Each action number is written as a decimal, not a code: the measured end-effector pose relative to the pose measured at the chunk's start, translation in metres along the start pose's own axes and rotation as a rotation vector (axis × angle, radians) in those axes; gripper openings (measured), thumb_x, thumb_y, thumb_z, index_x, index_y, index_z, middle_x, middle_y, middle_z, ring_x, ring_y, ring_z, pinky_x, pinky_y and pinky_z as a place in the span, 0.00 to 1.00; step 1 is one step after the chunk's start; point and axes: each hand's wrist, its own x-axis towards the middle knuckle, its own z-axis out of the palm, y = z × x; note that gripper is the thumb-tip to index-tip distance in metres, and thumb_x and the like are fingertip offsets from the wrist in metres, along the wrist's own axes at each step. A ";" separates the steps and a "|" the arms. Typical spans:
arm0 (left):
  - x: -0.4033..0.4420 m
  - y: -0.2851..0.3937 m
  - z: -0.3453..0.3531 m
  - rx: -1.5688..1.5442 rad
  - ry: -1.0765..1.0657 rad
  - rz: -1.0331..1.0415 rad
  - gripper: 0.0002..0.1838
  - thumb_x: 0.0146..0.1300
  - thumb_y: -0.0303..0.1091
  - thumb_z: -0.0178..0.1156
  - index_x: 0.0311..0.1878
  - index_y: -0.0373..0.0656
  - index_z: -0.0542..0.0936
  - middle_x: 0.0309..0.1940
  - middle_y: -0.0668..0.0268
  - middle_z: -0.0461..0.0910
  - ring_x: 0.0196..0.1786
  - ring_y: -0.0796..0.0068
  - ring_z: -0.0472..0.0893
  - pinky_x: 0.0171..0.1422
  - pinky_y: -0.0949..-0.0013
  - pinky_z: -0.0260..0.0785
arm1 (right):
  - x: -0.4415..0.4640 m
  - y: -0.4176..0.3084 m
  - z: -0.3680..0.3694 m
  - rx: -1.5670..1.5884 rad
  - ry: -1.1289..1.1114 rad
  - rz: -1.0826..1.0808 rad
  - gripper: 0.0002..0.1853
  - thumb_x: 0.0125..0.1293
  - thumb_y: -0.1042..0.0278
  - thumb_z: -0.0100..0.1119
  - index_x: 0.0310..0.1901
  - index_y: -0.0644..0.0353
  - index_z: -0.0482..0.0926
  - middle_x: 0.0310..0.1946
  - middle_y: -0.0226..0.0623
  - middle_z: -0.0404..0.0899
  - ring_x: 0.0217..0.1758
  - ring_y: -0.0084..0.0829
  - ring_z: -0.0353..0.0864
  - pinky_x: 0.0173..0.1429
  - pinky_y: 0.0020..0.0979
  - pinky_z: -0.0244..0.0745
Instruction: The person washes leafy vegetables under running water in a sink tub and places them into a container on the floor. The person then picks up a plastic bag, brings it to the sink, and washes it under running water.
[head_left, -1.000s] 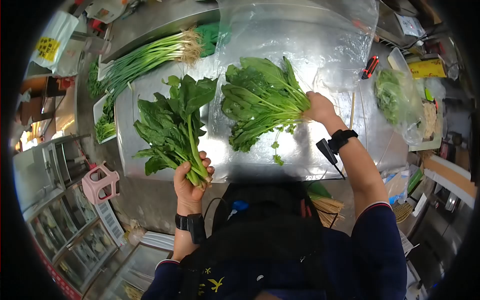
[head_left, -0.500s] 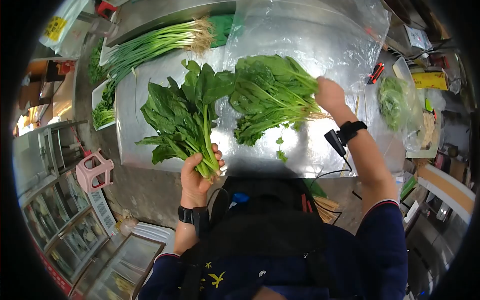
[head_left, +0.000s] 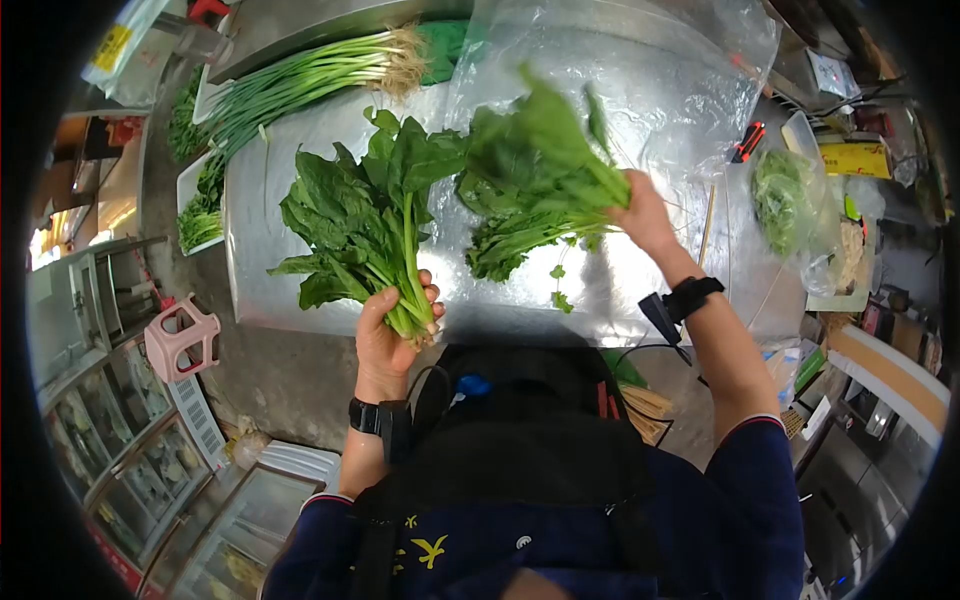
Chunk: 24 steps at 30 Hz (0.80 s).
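Observation:
My left hand (head_left: 385, 335) is closed around the stems of a bunch of spinach (head_left: 365, 225), its broad dark leaves fanning up and left over the metal table (head_left: 265, 185). My right hand (head_left: 645, 218) grips the stem end of more spinach (head_left: 545, 150), whose leaves are smeared by motion. Beneath those leaves a pile of leafy greens (head_left: 500, 245) lies on the table, partly covered. A small loose sprig (head_left: 561, 300) sits at the pile's near side.
Spring onions (head_left: 310, 85) with roots lie at the back left. A clear plastic sheet (head_left: 600, 60) covers the back. An orange-black cutter (head_left: 748, 142) and bagged greens (head_left: 785, 200) are at the right. A pink stool (head_left: 182, 338) stands on the floor at left.
My right hand has drawn slightly nearer and left, lifting spinach from the pile so that its leaves swing upward. My left hand keeps its bunch in nearly the same place.

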 end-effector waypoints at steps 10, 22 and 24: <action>-0.011 0.005 -0.010 -0.036 0.024 0.033 0.22 0.54 0.36 0.54 0.48 0.29 0.69 0.42 0.56 0.73 0.41 0.66 0.74 0.45 0.63 0.70 | -0.010 -0.027 0.041 -0.550 -0.073 -0.106 0.27 0.45 0.78 0.56 0.52 0.58 0.67 0.44 0.41 0.71 0.50 0.40 0.71 0.54 0.36 0.66; -0.016 0.011 -0.013 -0.038 0.043 0.046 0.21 0.55 0.35 0.54 0.49 0.30 0.69 0.42 0.56 0.73 0.42 0.67 0.75 0.46 0.63 0.70 | 0.033 -0.034 0.003 -0.250 -0.421 0.094 0.26 0.35 0.60 0.66 0.38 0.66 0.75 0.32 0.49 0.77 0.38 0.43 0.77 0.43 0.35 0.72; -0.016 0.012 -0.011 -0.018 0.025 0.036 0.21 0.55 0.35 0.54 0.48 0.30 0.70 0.41 0.57 0.73 0.42 0.67 0.75 0.46 0.63 0.70 | 0.042 -0.040 -0.010 -0.047 -0.508 0.150 0.21 0.35 0.62 0.67 0.31 0.68 0.77 0.23 0.43 0.78 0.27 0.35 0.78 0.33 0.31 0.71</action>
